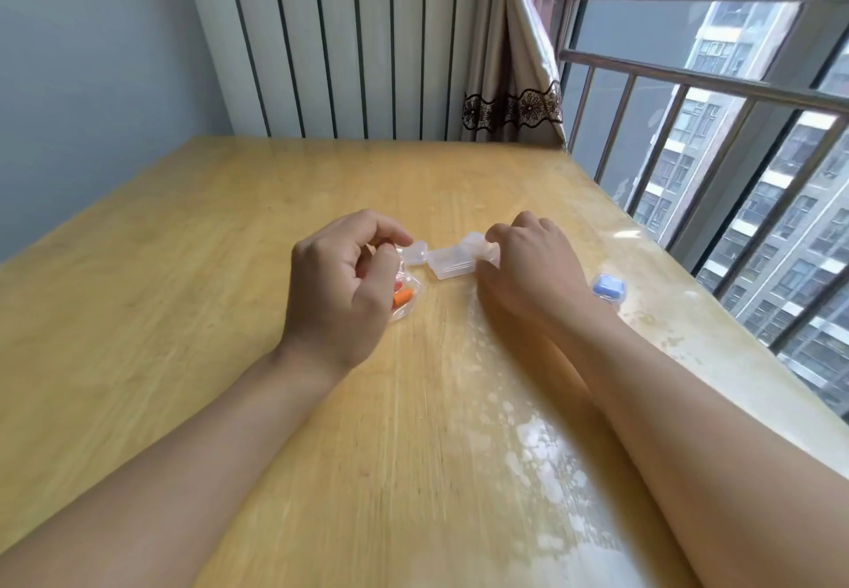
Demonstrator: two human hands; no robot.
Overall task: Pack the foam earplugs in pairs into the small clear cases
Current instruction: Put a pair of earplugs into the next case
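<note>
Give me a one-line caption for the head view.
Left hand by a bag of orange earplugs, right hand on clear cases.

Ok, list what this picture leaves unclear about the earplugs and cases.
Head view only:
- Left hand covers most of the clear bag; one orange earplug shows, the count is hidden.
- Right hand hides one end of the empty clear case.
- Blue-filled case: too small and blurred to count earplugs.

free: bare table (193,265) at 9 and 6 o'clock | obstacles: clear cases (448,263) at centre, blue-filled case (608,287) at 3, railing (716,137) beyond right edge
</note>
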